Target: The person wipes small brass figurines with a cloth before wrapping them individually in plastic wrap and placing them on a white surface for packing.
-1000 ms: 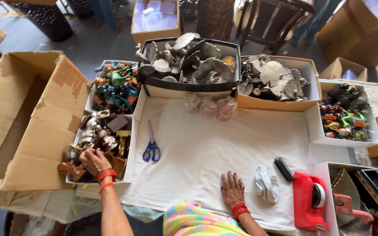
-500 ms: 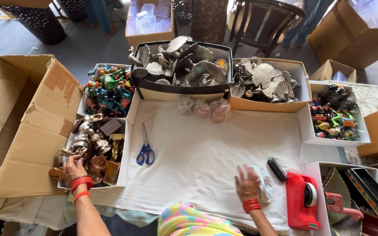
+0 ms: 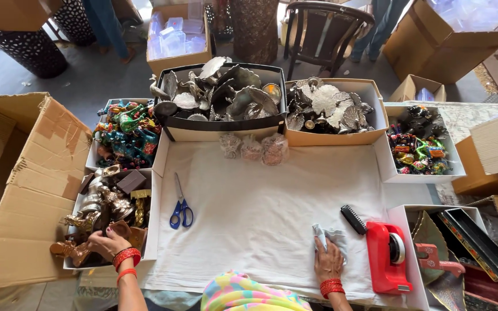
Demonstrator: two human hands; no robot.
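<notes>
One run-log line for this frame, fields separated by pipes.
left hand: in box, on brown figurine | right hand: flat on grey cloth | nearby: scissors, red tape dispenser, brush

left hand's (image 3: 106,243) fingertips buried among figurines (image 3: 96,214), cloth (image 3: 331,237) half under right hand (image 3: 328,262)

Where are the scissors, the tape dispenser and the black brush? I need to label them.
scissors (image 3: 181,212): head view, on the blue handles.
tape dispenser (image 3: 383,253): head view, on its red body.
black brush (image 3: 353,219): head view, mid-length.
</notes>
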